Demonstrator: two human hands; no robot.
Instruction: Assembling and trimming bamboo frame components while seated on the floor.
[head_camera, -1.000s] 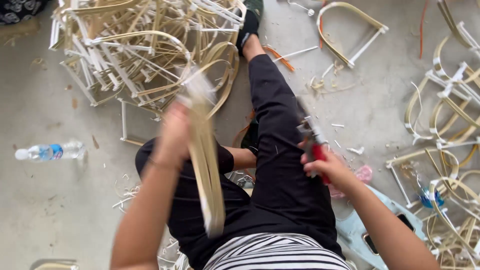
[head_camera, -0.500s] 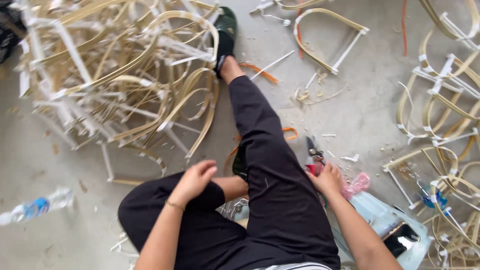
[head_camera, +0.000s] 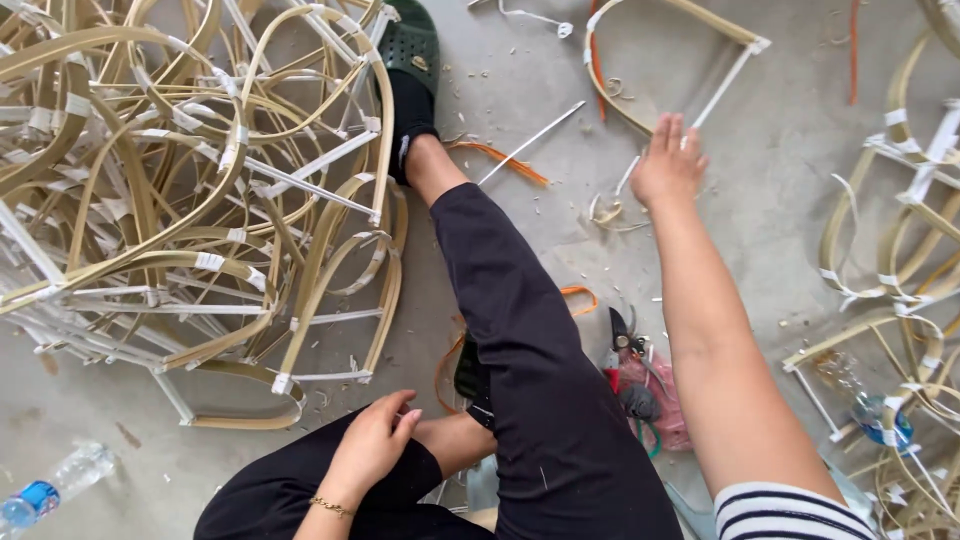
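- Empty, fingers spread, right hand (head_camera: 668, 160) reaches out to the curved bamboo frame (head_camera: 640, 70) on the floor; left hand (head_camera: 372, 445) rests loosely curled on the knee
- Springy taped strips could snag or flick back; pruning shears (head_camera: 622, 340) lie near the leg
- Pale, smooth bent hoops; tangled pile (head_camera: 180, 200) left

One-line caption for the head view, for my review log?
Seated on a concrete floor, a person reaches the open right hand toward a bent cane frame; left hand rests on the knee.
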